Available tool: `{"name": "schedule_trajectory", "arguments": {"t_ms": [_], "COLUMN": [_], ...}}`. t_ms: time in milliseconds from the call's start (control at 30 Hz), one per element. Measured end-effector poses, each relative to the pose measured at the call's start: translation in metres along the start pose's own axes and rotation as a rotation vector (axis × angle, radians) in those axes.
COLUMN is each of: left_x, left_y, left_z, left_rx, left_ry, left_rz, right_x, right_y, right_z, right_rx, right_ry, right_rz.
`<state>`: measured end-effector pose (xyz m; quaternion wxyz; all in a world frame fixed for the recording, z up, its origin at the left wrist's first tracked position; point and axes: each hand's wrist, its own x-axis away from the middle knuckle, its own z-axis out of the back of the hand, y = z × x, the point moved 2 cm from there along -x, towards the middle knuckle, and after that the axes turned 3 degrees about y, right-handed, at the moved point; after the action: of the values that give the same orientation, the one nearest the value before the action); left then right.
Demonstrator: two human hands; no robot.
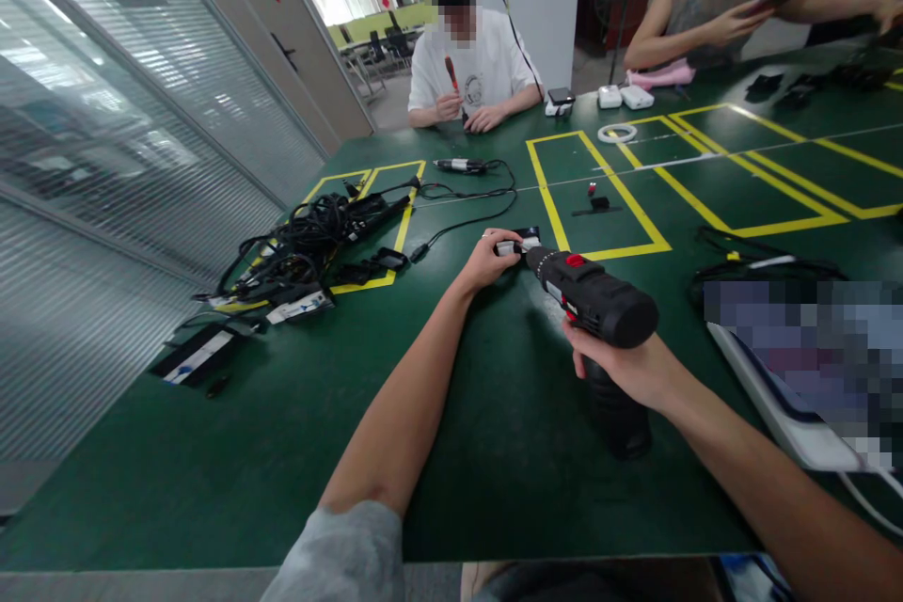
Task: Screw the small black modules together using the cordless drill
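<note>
My right hand (621, 362) is wrapped round the grip of a black cordless drill (599, 296) with red details. The drill's chuck points away from me and to the left, its tip close to a small black and white part (509, 247) on the table. My left hand (490, 259) has its fingers closed on that part, steadying it against the green tabletop. Whether a bit touches the part is too small to tell. Just behind it a flat black piece (528, 232) shows.
Left lies a heap of black cables (331, 226) with power adapters (198, 353). A black and silver pen-like tool (462, 166) is farther back. Yellow tape (627, 253) marks rectangles. A tablet-like device (776, 395) stands right. Across the table a person (469, 66) holds a red screwdriver (451, 73); another sits right.
</note>
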<state>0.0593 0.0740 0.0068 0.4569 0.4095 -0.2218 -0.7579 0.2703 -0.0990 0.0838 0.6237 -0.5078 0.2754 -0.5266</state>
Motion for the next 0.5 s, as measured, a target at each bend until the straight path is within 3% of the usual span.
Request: {"name": "schedule_trajectory", "arguments": {"t_ms": [500], "left_x": [-0.0010], "left_y": [-0.0041], "left_z": [0.0005], "left_rx": [0.074], "left_ry": [-0.017], "left_rz": [0.031], "right_x": [0.0005], "right_y": [-0.0014], "right_z": [0.0001], "right_rx": [0.003], "right_ry": [-0.003], "right_rz": [-0.005]}}
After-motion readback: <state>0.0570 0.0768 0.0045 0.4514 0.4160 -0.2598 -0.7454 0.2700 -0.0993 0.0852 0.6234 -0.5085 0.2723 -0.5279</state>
